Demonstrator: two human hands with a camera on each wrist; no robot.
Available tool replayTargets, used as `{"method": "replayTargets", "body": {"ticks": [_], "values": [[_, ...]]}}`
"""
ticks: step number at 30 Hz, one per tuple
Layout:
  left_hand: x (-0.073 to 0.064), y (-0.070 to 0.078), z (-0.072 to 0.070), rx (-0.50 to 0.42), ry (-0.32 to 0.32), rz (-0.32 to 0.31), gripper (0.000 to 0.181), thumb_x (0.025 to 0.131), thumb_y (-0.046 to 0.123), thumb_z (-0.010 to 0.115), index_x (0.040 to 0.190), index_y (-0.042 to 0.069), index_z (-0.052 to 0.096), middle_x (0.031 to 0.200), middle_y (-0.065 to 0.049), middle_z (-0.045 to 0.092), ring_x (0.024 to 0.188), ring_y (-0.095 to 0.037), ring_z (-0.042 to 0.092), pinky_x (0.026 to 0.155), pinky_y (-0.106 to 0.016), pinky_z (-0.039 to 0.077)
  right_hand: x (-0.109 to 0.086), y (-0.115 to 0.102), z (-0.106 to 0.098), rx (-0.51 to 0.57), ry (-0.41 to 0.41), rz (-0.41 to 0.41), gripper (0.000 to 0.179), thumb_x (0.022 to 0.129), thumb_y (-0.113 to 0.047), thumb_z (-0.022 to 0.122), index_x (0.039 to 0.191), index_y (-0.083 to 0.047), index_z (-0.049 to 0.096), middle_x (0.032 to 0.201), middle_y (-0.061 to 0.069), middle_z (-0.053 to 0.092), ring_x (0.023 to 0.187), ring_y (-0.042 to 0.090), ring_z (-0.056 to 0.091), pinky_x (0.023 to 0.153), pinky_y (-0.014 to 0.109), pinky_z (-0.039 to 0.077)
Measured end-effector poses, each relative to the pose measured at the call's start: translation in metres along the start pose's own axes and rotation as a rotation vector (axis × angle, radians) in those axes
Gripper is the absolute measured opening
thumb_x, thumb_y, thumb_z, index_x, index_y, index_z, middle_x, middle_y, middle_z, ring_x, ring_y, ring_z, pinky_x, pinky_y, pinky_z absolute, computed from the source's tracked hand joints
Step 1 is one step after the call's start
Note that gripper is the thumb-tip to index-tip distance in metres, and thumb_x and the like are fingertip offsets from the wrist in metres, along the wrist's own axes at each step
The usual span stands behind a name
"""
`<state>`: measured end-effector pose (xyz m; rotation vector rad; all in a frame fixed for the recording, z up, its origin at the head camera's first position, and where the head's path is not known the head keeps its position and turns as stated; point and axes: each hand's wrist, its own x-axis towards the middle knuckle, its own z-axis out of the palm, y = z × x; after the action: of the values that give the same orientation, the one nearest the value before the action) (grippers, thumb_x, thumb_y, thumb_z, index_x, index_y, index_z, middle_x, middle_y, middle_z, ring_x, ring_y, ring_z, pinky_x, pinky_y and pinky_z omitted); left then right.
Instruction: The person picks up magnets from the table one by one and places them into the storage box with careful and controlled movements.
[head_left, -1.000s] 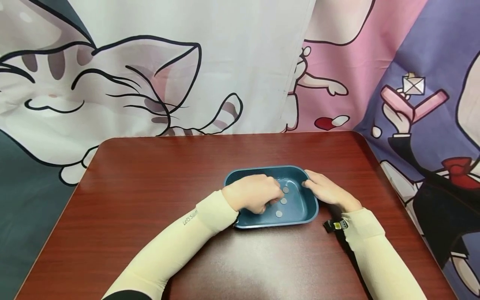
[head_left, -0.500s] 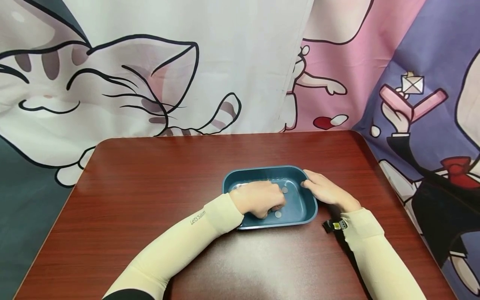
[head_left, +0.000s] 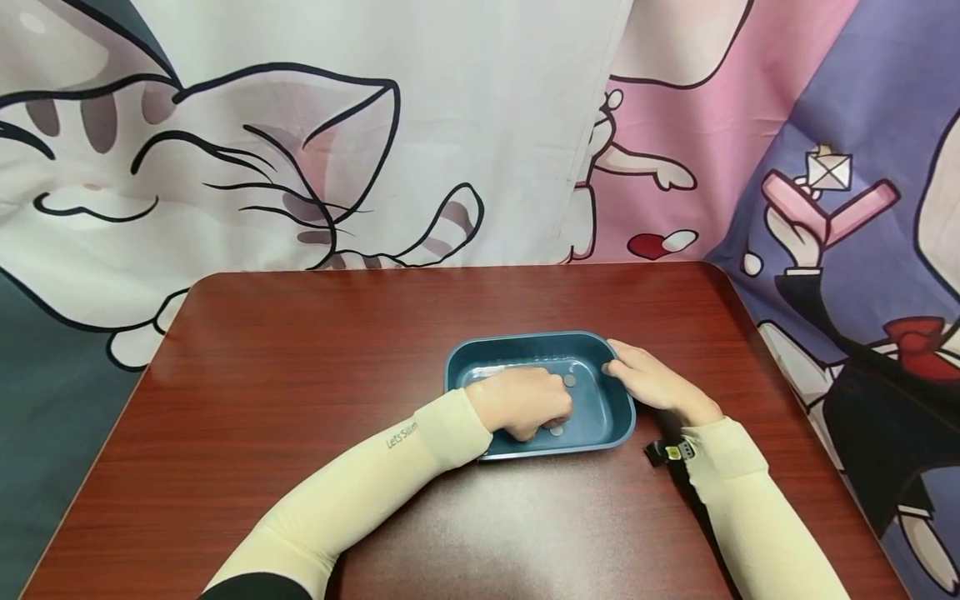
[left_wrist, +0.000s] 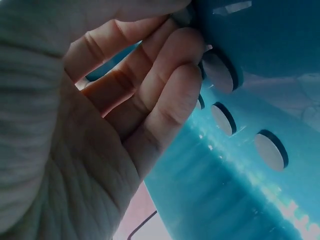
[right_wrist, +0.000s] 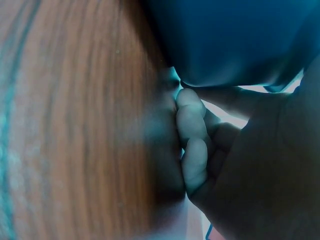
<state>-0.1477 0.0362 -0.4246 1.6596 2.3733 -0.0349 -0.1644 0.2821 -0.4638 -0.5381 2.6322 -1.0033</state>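
A blue rectangular tray (head_left: 622, 429) stands on the table with several small silver coins in it, one coin (head_left: 570, 381) toward its right end. My left hand (head_left: 521, 402) reaches down into the tray, knuckles up and fingers curled. In the left wrist view its thumb and fingertips come together around a greyish coin (left_wrist: 183, 16), partly hidden; more coins, such as this coin (left_wrist: 270, 150), lie beside the fingertips. My right hand (head_left: 656, 379) holds the tray's right end, thumb over the rim; in the right wrist view its other fingers (right_wrist: 192, 117) are bent under the tray's outer wall.
The reddish-brown wooden table (head_left: 337, 333) extends around the tray on all sides. A cartoon-printed curtain (head_left: 510, 125) hangs behind its far edge. A small black device (head_left: 663, 452) sits at the right wrist.
My left hand has moved slightly right and down inside the tray, now covering a coin that showed earlier. The right hand and the tray have stayed in place.
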Motion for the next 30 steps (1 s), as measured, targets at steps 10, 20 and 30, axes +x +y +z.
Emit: {"method": "replayTargets", "body": {"ticks": [10, 20, 30], "values": [[-0.0006, 0.0015, -0.0024, 0.010, 0.011, -0.008, 0.016, 0.085, 0.015, 0.069, 0.071, 0.022, 0.065, 0.064, 0.010, 0.053, 0.058, -0.010, 0.050, 0.054, -0.022, 0.039, 0.0006, 0.0000, -0.0008, -0.010, 0.000, 0.002, 0.031, 0.095, -0.012, 0.045, 0.125, -0.011, 0.055, 0.113, 0.003, 0.060, 0.098, 0.018, 0.055, 0.088, 0.035, 0.047], [-0.0003, 0.0026, -0.0037, 0.028, 0.005, -0.018, 0.017, 0.088, 0.023, 0.069, 0.071, 0.023, 0.066, 0.065, 0.011, 0.054, 0.059, -0.010, 0.051, 0.056, -0.022, 0.042, -0.0002, 0.0023, 0.0012, 0.020, -0.016, 0.012, 0.036, 0.097, -0.013, 0.043, 0.132, -0.007, 0.050, 0.119, 0.008, 0.060, 0.102, 0.022, 0.055, 0.093, 0.044, 0.046], [-0.0003, 0.0029, -0.0046, 0.057, -0.012, -0.041, 0.016, 0.088, 0.022, 0.068, 0.072, 0.024, 0.066, 0.068, 0.010, 0.054, 0.062, -0.010, 0.052, 0.057, -0.023, 0.044, -0.0008, -0.0002, 0.0008, 0.005, -0.002, 0.004, 0.027, 0.095, -0.012, 0.045, 0.120, -0.012, 0.056, 0.105, 0.003, 0.059, 0.093, 0.019, 0.054, 0.083, 0.032, 0.046]]}}
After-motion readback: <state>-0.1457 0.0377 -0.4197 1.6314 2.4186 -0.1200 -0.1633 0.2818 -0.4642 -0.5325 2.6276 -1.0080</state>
